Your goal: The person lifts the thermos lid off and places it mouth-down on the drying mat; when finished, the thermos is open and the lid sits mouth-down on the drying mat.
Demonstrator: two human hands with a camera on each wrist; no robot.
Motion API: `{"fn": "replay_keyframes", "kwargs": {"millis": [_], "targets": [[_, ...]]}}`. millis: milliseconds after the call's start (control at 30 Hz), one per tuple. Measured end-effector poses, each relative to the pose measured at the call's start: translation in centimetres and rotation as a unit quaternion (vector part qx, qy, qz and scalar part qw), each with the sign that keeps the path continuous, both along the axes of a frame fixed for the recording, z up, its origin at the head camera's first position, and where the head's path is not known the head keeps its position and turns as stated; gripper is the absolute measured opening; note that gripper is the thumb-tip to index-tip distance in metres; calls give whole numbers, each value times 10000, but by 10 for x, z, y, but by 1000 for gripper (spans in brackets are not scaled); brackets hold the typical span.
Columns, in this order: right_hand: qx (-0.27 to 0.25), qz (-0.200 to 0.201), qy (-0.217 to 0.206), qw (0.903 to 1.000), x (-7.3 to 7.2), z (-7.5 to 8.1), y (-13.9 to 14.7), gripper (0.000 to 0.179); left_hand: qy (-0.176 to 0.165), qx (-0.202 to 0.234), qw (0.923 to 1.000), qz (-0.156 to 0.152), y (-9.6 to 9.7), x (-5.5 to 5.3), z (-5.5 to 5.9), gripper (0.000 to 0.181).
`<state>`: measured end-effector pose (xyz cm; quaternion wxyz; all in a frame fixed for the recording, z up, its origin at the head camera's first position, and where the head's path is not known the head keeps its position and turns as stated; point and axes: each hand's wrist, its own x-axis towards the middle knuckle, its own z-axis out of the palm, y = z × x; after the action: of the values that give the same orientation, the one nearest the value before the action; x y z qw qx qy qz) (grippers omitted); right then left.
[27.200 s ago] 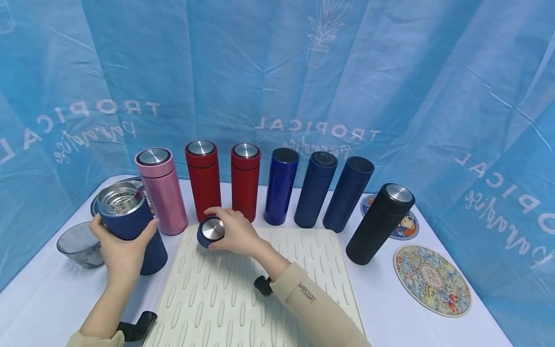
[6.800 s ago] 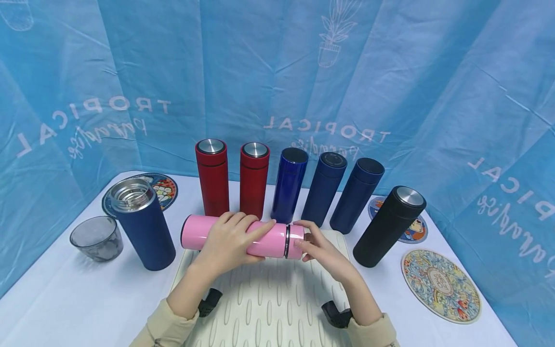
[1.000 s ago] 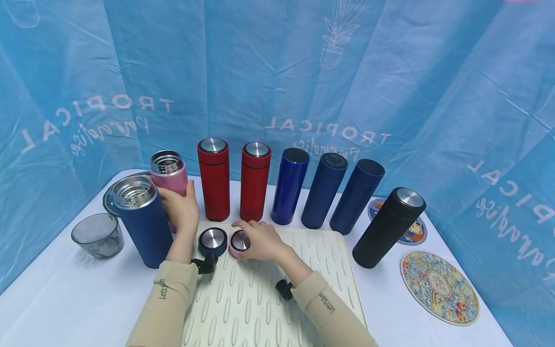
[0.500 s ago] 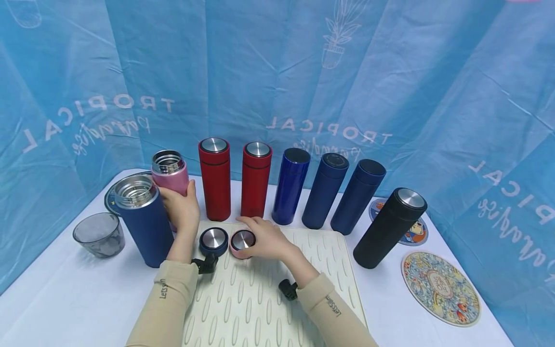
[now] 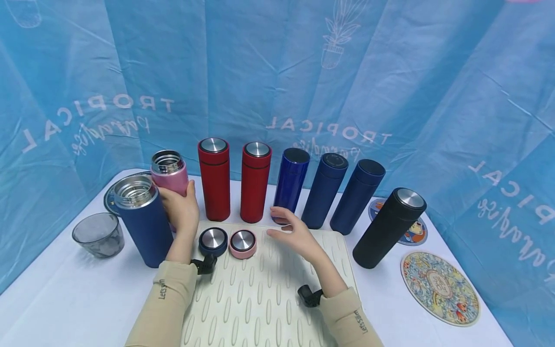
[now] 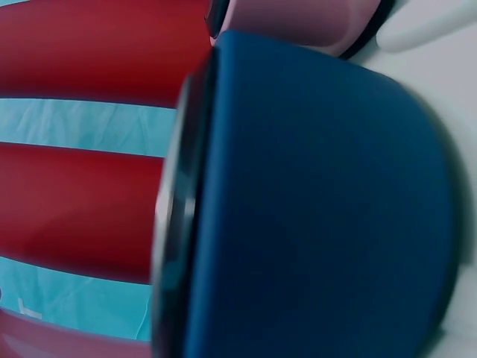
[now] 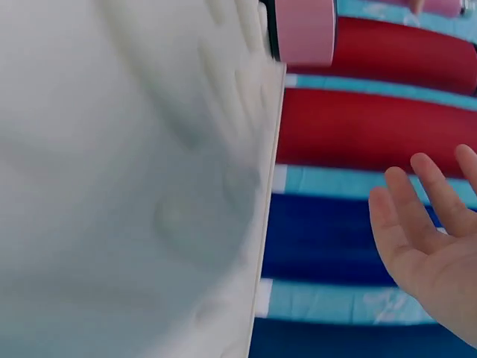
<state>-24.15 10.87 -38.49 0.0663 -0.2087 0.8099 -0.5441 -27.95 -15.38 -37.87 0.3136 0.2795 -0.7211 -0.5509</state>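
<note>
My left hand (image 5: pixel 182 208) grips an uncapped pink thermos bottle (image 5: pixel 172 180), upright behind an uncapped navy thermos bottle (image 5: pixel 145 229). The pink lid (image 5: pixel 243 244) sits beside the navy lid (image 5: pixel 213 242) on the cream mat (image 5: pixel 247 299), both with silver tops facing up. Over the mat, right of the pink lid, my right hand (image 5: pixel 297 236) holds nothing, its fingers spread apart. That hand (image 7: pixel 436 242) appears before the bottles in the right wrist view. The navy lid (image 6: pixel 313 201) fills much of the left wrist view, where the left hand is not seen.
Two capped red thermoses (image 5: pixel 214 183) (image 5: pixel 256 185) stand along the back, then a glossy blue one (image 5: pixel 291 180) and two navy ones (image 5: pixel 324 193) (image 5: pixel 357 195). A black thermos (image 5: pixel 383 231) is at the right, near a patterned round coaster (image 5: pixel 440 288). A grey glass bowl (image 5: pixel 99 236) sits at the left.
My right hand has let go of the pink lid and moved right. Earlier the pink thermos was capped and held lying sideways by both hands; now it is upright at the left, uncapped.
</note>
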Motion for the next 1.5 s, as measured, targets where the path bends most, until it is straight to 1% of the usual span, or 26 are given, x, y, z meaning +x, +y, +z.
{"fn": "replay_keyframes", "kwargs": {"millis": [100, 300, 467, 600, 633, 700, 833, 867, 933, 1133, 1300, 1500], "targets": [[-165, -151, -128, 9997, 1, -1, 11, 55, -15, -11, 10000, 12, -1, 0, -1, 89], [-320, -290, -108, 9990, 1, -5, 37, 56, -6, -37, 10000, 22, -1, 0, -3, 90], [-346, -642, -150, 9972, 3, -5, 59, 52, 0, -53, 10000, -5, -1, 0, -5, 90], [-256, -886, -125, 9957, 4, -6, 74, 51, -4, -80, 10000, -22, -1, 0, -5, 91], [-231, -929, -158, 9953, 6, -2, 76, 51, -18, -79, 10000, -29, -1, 0, -5, 90], [-168, -1010, -180, 9946, 6, -3, 84, 52, -43, -75, 10000, -49, 0, 0, -5, 90], [-36, -1223, -234, 9922, 7, -7, 97, 52, -52, -97, 9999, -45, 0, 0, -4, 90], [26, -1287, -209, 9915, 4, -12, 101, 53, -37, -107, 9999, -41, 0, 0, -3, 90], [136, -1434, -220, 9893, 5, -14, 106, 52, -7, -127, 9999, -29, 0, 0, -3, 90], [363, -1775, -416, 9826, 4, -21, 114, 55, 68, -127, 9999, -22, 0, 0, -3, 89], [519, -1858, -663, 9790, 4, -24, 118, 59, 133, -48, 9999, -57, -1, 2, -3, 90], [729, -1787, -1052, 9755, 4, -24, 120, 64, 129, 77, 9997, -189, 1, 3, -2, 92]]}}
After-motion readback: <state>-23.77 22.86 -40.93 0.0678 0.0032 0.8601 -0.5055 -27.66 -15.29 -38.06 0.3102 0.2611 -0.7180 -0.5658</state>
